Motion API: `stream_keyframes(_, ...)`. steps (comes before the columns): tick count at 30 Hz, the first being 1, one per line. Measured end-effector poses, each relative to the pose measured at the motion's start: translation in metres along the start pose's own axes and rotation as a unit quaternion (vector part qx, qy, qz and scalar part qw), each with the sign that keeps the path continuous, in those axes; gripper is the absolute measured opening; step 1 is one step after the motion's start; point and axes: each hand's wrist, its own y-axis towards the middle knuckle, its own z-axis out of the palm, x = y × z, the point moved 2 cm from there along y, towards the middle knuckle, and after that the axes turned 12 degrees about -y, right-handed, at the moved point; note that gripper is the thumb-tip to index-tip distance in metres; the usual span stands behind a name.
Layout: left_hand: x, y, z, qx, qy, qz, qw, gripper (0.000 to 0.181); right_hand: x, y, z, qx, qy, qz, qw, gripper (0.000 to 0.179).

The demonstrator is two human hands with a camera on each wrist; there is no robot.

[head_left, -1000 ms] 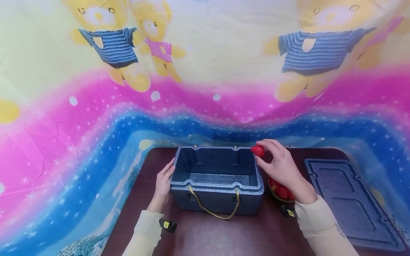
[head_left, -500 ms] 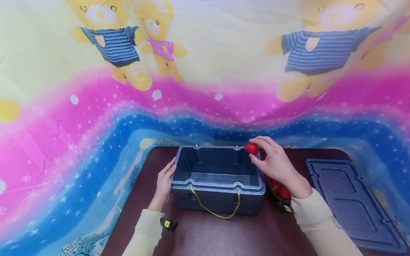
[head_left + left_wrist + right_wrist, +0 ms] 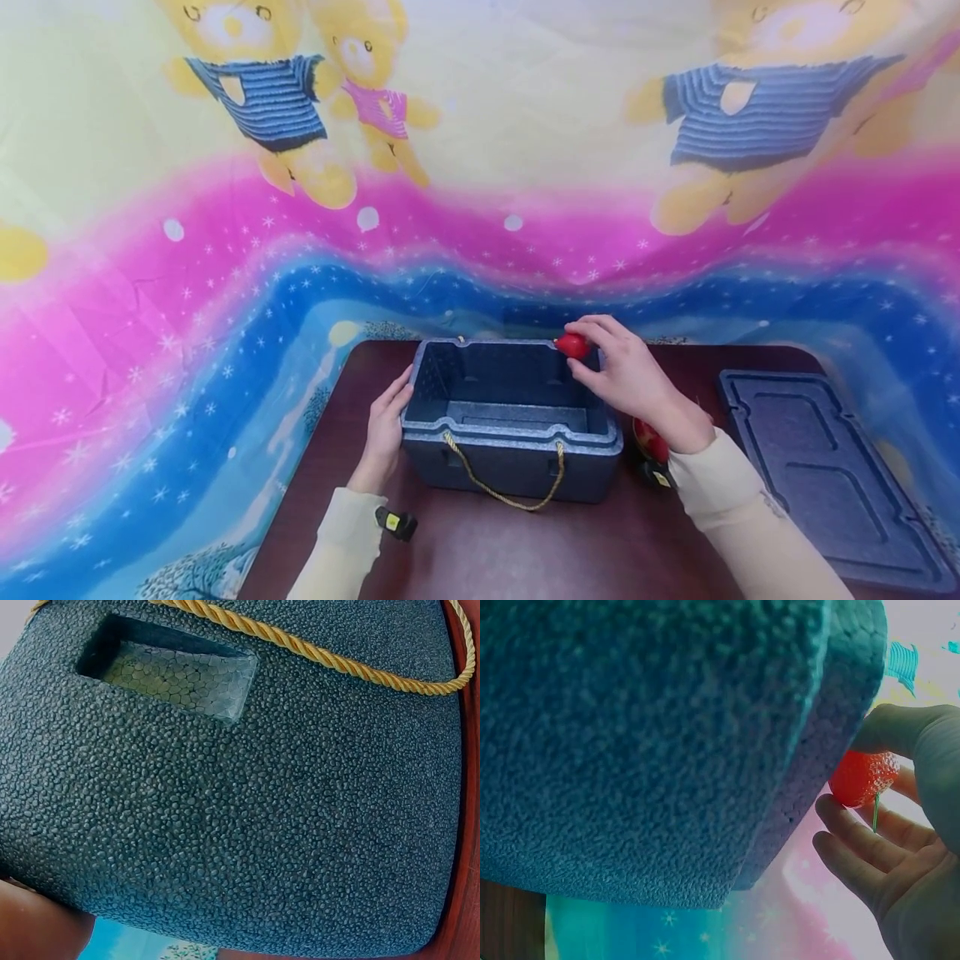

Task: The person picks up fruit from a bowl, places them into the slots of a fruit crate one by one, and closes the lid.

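Observation:
My right hand (image 3: 633, 375) pinches a small red strawberry (image 3: 573, 345) between thumb and fingers, over the right end of the dark foam box (image 3: 510, 479). In the right wrist view a thin green stem hangs from the strawberry (image 3: 847, 780), close beside the box's rim. My left hand (image 3: 384, 425) lies with extended fingers against the box's left outer wall. The box stands uncovered, and its visible floor is bare. A gold rope handle (image 3: 501, 498) droops across its front, and the left wrist view shows this rope (image 3: 337, 660) above the pebbled wall.
Red fruits (image 3: 651, 437) in a round bowl sit right of the box, partly hidden by my right forearm. A dark grey lid (image 3: 817, 467) lies flat on the table's right side. A printed bear cloth (image 3: 495, 267) hangs behind the brown table (image 3: 510, 558).
My right hand has carried the strawberry leftward, from the box's right rim to over its opening. My left hand has stayed against the box.

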Motion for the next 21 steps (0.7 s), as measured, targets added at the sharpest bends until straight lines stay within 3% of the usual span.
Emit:
stream_keyframes(9,-0.002,0.0,0.001,-0.002,0.009,0.003,1.0,0.046,0.003,0.012,0.002,0.034,-0.007,-0.016,0.9993,0.053)
stream_keyframes(14,-0.003,0.0,0.002,-0.002,-0.013,0.001,0.9999,0.047,0.007,0.017,0.002,0.078,-0.011,-0.023,0.9966,0.053)
stream_keyframes(21,-0.001,-0.001,0.001,-0.006,-0.011,0.001,0.9999,0.046,0.011,0.022,0.004,0.131,-0.012,-0.029,0.9909,0.054)
